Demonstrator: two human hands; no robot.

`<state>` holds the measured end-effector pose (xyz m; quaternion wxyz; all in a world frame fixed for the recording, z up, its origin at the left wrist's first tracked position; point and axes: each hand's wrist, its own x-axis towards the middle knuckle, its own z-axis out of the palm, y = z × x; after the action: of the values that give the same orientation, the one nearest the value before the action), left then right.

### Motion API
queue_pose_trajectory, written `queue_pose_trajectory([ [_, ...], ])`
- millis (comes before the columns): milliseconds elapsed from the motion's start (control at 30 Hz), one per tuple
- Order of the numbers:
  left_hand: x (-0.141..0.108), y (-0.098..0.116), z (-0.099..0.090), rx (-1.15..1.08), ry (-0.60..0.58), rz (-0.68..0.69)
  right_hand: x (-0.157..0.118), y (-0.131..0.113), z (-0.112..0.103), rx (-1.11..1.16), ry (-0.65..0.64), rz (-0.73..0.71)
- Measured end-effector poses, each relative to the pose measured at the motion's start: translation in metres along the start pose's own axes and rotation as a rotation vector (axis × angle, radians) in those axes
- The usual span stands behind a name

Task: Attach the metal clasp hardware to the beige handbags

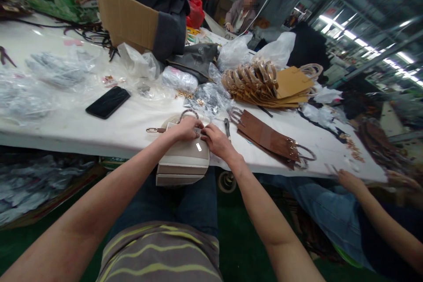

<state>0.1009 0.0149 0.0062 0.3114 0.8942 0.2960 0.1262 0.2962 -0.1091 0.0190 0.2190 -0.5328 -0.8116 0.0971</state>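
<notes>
A cream boxy handbag (183, 158) rests at the table's front edge, over my lap. On its face is a small shiny metal plate (198, 147). My left hand (187, 128) lies on the upper part of the bag, fingers bent and pinched together. Close against it from the right, my right hand (216, 141) is also closed, its fingertips meeting the left ones. Whatever small part they pinch is hidden by the fingers. Behind the left hand rises a looped handle (188, 111). A brown strap end with a metal buckle (154, 130) sticks out to the left.
Brown bag panels with handles (267, 134) and a dark-handled tool (227, 128) lie to the right. Behind are stacked tan panels (294, 81), gold metal fittings (200, 102) and a cardboard box (127, 15). A phone (108, 102) lies left. A co-worker's hand (352, 181) is at right.
</notes>
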Motion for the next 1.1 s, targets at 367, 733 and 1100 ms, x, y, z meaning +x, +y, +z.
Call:
queue_pose_trajectory([
  [367,-0.001,0.012,-0.003,0.079,-0.024,-0.066,0.008,-0.003,-0.011,0.018,-0.050,0.004],
  [733,0.003,0.015,-0.003,0.081,-0.070,-0.127,0.009,-0.004,-0.014,0.056,-0.035,0.066],
  [1100,0.001,0.014,-0.003,0.081,-0.066,-0.135,0.000,-0.005,0.004,0.671,0.251,0.465],
])
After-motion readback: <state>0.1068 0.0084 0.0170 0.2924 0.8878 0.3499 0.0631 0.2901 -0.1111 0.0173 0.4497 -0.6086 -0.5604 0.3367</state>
